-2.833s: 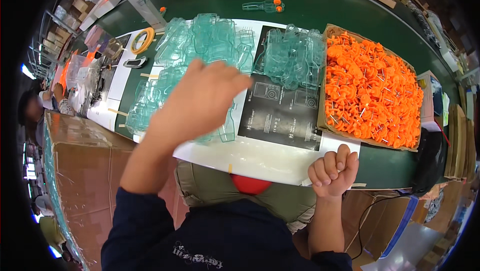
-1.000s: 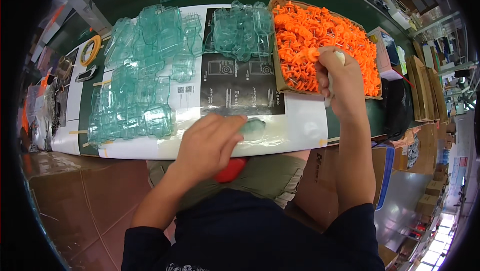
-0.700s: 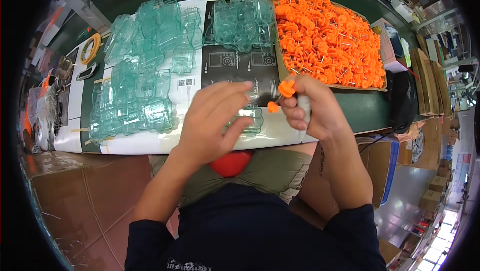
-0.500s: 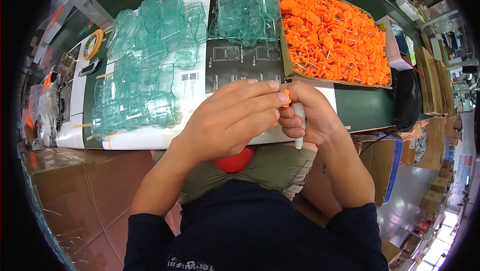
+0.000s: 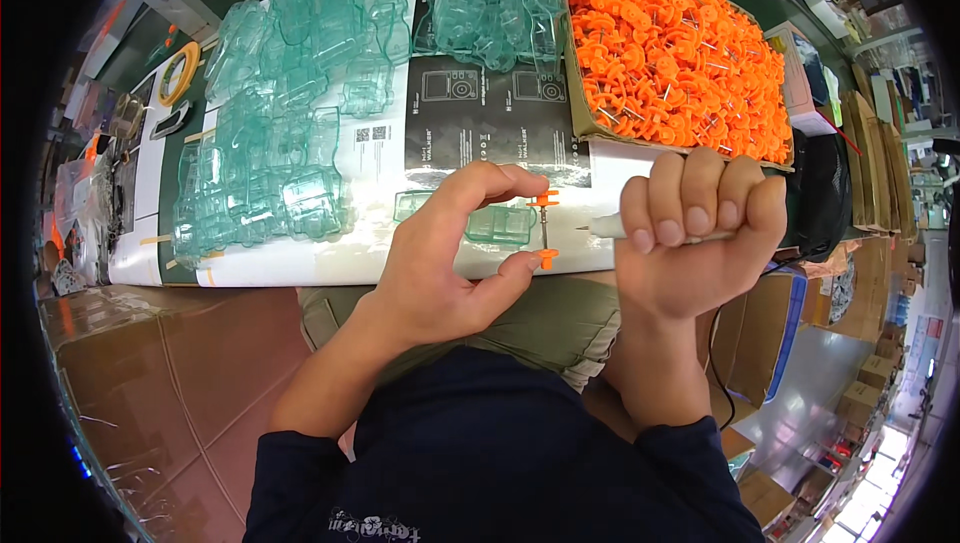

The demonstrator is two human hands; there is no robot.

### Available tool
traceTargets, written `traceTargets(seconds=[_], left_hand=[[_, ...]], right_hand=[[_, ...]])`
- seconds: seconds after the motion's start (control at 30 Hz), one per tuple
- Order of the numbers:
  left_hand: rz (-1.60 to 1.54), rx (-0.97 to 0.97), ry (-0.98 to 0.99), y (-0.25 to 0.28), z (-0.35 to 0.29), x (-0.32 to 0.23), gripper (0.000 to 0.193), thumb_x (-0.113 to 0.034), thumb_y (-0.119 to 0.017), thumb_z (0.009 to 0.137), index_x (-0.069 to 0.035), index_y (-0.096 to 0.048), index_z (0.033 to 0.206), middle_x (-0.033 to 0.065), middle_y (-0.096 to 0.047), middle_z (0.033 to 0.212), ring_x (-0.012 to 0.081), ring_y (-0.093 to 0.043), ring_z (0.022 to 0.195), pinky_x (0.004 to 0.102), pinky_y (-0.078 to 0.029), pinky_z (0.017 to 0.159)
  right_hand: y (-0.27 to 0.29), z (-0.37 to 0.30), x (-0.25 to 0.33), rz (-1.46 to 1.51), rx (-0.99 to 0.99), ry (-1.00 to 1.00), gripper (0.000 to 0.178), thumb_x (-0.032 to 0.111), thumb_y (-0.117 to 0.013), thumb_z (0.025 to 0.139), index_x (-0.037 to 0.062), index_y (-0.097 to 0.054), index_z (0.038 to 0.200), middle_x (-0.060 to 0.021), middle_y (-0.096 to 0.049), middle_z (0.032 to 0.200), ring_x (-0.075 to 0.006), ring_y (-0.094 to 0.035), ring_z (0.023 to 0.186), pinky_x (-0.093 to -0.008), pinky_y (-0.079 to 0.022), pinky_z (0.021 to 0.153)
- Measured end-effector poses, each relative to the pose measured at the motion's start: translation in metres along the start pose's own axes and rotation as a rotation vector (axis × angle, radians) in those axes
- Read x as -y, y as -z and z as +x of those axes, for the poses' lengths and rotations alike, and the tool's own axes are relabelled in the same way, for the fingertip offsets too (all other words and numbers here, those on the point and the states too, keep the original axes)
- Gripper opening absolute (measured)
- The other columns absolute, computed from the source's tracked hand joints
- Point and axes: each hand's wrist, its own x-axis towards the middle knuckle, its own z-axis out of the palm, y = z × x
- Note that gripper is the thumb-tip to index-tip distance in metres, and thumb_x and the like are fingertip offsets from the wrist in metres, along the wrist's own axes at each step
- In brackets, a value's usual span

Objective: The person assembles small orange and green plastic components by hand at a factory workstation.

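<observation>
My left hand point(image 5: 455, 263) pinches an orange wheel-and-axle piece point(image 5: 544, 229) between forefinger and thumb, the metal pin upright with an orange wheel at each end. A clear green plastic shell point(image 5: 497, 224) lies just behind it on the white board point(image 5: 330, 253). My right hand point(image 5: 695, 243) is fisted around a white pen-like tool point(image 5: 606, 227), its tip pointing left toward the axle.
A cardboard box point(image 5: 577, 113) full of orange wheel pieces point(image 5: 680, 63) stands at the back right. Heaps of clear green shells point(image 5: 290, 113) cover the left of the board, another heap point(image 5: 495, 3) sits behind a black printed sheet point(image 5: 480, 113). A yellow tape roll point(image 5: 180, 71) lies far left.
My left hand came off the shell heap to the board's front edge. My right hand reached into the orange box, came back, and the hands have now drawn apart with the axle in my left.
</observation>
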Motion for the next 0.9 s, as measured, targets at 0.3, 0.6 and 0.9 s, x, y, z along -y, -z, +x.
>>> traceTargets(seconds=[0.3, 0.6, 0.9], left_hand=[[0.000, 0.018, -0.027, -0.002, -0.003, 0.001, 0.051, 0.000, -0.070, 0.074, -0.002, -0.057, 0.124, 0.0107, -0.064, 0.121, 0.0252, -0.062, 0.107, 0.0328, -0.049, 0.093], [0.196, 0.115, -0.018, -0.001, -0.005, 0.006, 0.050, 0.001, -0.069, 0.074, -0.003, -0.058, 0.123, 0.0104, -0.063, 0.119, 0.0270, -0.060, 0.107, 0.0349, -0.048, 0.094], [0.184, 0.115, -0.017, -0.004, -0.003, 0.007, 0.049, 0.001, -0.069, 0.075, -0.003, -0.058, 0.123, 0.0104, -0.063, 0.119, 0.0276, -0.060, 0.106, 0.0358, -0.048, 0.094]], right_hand=[[-0.001, -0.004, -0.011, 0.018, 0.172, -0.113, 0.041, 0.031, -0.039, 0.105, 0.0177, -0.040, 0.066, 0.0016, -0.042, 0.056, -0.0096, -0.038, 0.045, -0.0248, -0.033, 0.037], [0.018, -0.009, -0.010, -0.051, 0.097, -0.112, 0.040, 0.033, -0.040, 0.105, 0.0173, -0.040, 0.069, 0.0014, -0.042, 0.058, -0.0097, -0.037, 0.045, -0.0250, -0.031, 0.038], [0.025, -0.017, -0.028, 0.000, 0.047, -0.059, 0.039, 0.033, -0.040, 0.105, 0.0172, -0.039, 0.069, 0.0015, -0.042, 0.058, -0.0096, -0.037, 0.046, -0.0245, -0.030, 0.038]])
